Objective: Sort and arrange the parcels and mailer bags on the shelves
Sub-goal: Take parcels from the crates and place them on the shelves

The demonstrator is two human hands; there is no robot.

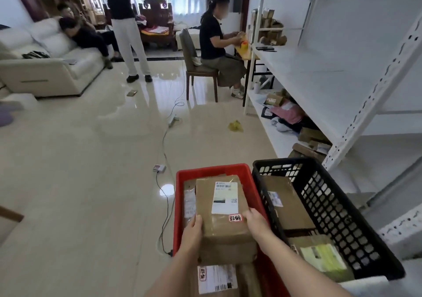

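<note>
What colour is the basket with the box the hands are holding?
Red. The red basket shows best in the head view, left of the black basket.

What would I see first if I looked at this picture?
Right at the front, a left hand and a right hand hold a brown box over a red basket. A black basket of parcels sits beside it on the right, by the tall white shelves.
</note>
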